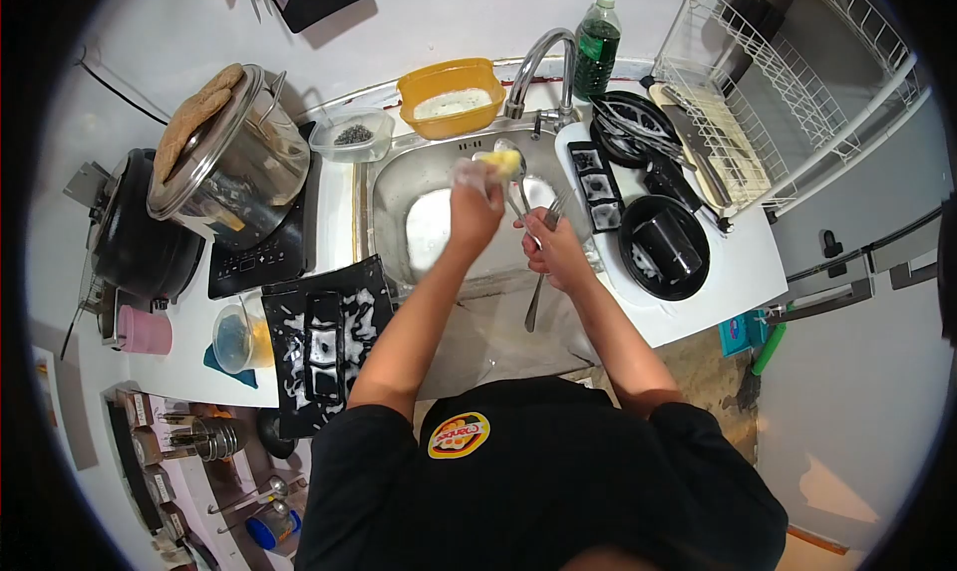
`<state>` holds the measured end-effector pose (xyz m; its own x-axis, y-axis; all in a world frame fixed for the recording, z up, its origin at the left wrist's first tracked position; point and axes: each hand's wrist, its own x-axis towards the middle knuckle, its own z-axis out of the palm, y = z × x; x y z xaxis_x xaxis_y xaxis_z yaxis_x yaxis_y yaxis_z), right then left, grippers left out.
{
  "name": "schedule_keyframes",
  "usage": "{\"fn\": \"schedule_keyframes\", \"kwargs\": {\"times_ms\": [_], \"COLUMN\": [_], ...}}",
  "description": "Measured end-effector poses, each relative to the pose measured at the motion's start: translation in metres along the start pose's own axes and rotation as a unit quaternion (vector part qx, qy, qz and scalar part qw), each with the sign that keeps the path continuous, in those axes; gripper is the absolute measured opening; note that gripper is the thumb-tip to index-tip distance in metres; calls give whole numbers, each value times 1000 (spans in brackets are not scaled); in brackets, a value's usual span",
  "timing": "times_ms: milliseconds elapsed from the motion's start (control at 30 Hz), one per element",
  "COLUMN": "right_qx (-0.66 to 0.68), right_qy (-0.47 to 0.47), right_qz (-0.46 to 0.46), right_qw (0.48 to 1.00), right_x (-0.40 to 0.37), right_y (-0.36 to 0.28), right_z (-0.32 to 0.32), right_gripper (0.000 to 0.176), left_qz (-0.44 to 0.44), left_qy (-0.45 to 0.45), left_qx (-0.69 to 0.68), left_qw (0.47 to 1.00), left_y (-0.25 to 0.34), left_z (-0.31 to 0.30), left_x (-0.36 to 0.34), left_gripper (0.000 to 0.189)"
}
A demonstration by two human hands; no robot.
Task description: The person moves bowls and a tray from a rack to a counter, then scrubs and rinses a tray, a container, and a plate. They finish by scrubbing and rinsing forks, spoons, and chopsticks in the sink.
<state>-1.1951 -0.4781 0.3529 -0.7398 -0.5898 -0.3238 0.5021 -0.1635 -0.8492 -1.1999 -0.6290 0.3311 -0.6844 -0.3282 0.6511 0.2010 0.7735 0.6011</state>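
Note:
My right hand [558,250] is closed round the handles of a fork [554,213] and a spoon [522,177], held over the front of the sink [384,187]. One handle end sticks out below the fist. My left hand [477,212], smeared by motion at the fingers, grips a yellow sponge [501,160] at the spoon's bowl end. White suds [429,230] lie in the sink below both hands.
Behind the sink stand a yellow basin [454,121] of soapy water, the faucet [543,58] and a green soap bottle [598,48]. Soapy black pans [638,262] and a black tray [596,187] sit right. Left are a large pot [244,172] and a sudsy black mat [289,362].

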Motion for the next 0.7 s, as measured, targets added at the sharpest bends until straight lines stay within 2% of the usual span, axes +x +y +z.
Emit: {"fn": "schedule_keyframes", "kwargs": {"times_ms": [67,100,200,233,333,367,467,500,567,600,667,700], "right_qx": [-45,-67,-164,-180,-220,-228,-238,-237,-289,-313,-232,-191], "right_qy": [-8,-12,-22,-27,-35,-33,-14,-4,25,43,70,82], "right_qz": [16,23,58,56,47,43,40,39,-25,-57,-56,-57], "right_qw": [999,997,985,982,974,972,970,971,957,947,969,977], "right_x": [-4,-5,-15,-17,-18,-18,-20,-21,-23,-25,-36,-39], "right_y": [2,2,-17,-19,-18,-13,-9,-9,-4,-1,-6,-9], "right_z": [-7,-9,-3,-3,-1,-2,-2,-2,-6,-9,-11,-12], "right_gripper": [17,17,17,17,18,18,18,18,18,17,18,19], "left_qz": [26,-15,212,244,247,201,235,196,119,22,-174,-357], "left_qy": [15,59,-59,-107,-207,-233,-190,-150,-74,-46,8,-13], "left_qx": [69,5,-24,68,150,133,157,165,176,99,-57,-421], "left_qw": [997,998,975,961,935,942,940,955,974,994,983,834], "left_y": [-15,-19,6,13,13,13,-4,-9,-14,-19,-45,-62], "left_z": [-7,-6,-18,-23,-24,-22,-2,2,12,15,22,33], "left_x": [15,24,31,21,30,33,35,34,31,31,34,28], "left_gripper": [25,27,25,17,11,9,12,15,20,23,29,40]}}
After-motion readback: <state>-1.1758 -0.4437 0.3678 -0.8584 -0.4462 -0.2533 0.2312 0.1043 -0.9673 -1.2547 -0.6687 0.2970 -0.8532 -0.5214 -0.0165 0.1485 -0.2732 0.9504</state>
